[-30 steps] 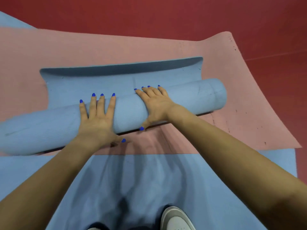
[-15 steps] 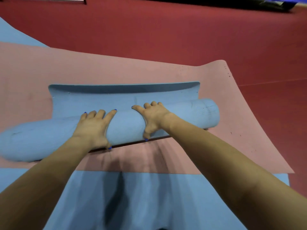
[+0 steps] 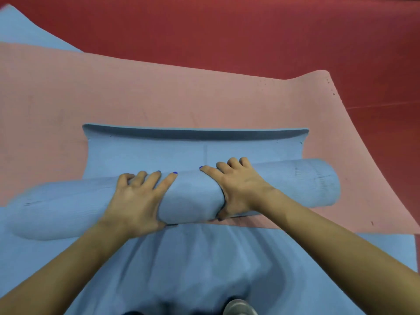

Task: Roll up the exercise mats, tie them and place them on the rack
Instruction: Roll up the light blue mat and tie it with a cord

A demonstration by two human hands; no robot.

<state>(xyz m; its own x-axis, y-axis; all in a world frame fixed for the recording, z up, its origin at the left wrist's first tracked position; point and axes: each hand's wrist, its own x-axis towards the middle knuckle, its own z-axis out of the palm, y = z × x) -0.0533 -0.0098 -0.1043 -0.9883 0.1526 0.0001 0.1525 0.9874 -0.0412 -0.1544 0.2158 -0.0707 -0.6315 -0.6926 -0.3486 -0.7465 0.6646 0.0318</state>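
Note:
A blue exercise mat (image 3: 191,194) lies across the view as a thick roll, with a short flat tail (image 3: 159,153) stretching away to a curled far edge. My left hand (image 3: 138,198) grips the roll left of centre, fingers curled over its top and thumb at the near side. My right hand (image 3: 236,187) grips it just right of centre, fingers over the far side and thumb underneath. The roll rests on a pink mat (image 3: 159,96) spread flat below it.
Another blue mat (image 3: 204,264) lies flat under my arms at the near side, and a further blue corner (image 3: 20,30) shows at the far left. Red floor (image 3: 272,30) surrounds the mats. A shoe tip (image 3: 238,309) shows at the bottom edge.
My fingers went from flat on top of the roll to curled round it. The roll has moved farther along, so the flat tail is shorter.

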